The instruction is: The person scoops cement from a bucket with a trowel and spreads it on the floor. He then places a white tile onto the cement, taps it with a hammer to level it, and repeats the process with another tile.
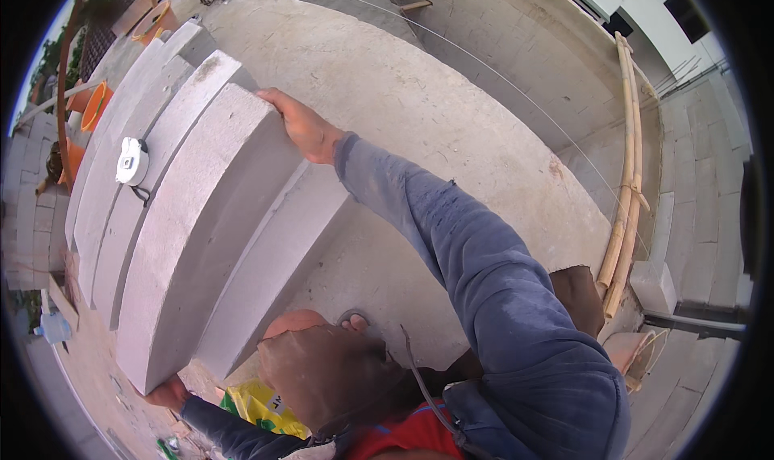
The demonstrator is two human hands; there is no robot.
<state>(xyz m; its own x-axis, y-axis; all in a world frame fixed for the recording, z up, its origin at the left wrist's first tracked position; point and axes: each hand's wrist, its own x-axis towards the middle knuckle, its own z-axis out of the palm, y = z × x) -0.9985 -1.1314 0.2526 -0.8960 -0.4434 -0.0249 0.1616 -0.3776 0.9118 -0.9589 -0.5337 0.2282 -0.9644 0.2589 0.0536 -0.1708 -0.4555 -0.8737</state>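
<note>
Both Hands on a Big Grey Block

The large grey block (197,210) stands on edge at the right side of the row of blocks (165,133), the landmark here. Whether its weight rests on anything cannot be told. The right hand (302,128) is at the block's far end, its fingers bent over the upper corner and holding on. The left hand (168,394) grips the near end at the bottom corner; most of its fingers are hidden behind the block, so their spread cannot be told.

To the right of the row and partly behind the held block lies another pale block (274,270). A round white case (131,162) with a dark strap sits on top of the row. An orange bucket (97,107) stands left of the row, and another orange bucket (157,23) is beyond its far end. A yellow bag (266,403) lies nearer the person than the row, to its right. The concrete floor (451,113) spreads out right of the row. Well apart from the row, far to its right, bamboo poles (627,178) lean by the wall (700,194).
</note>
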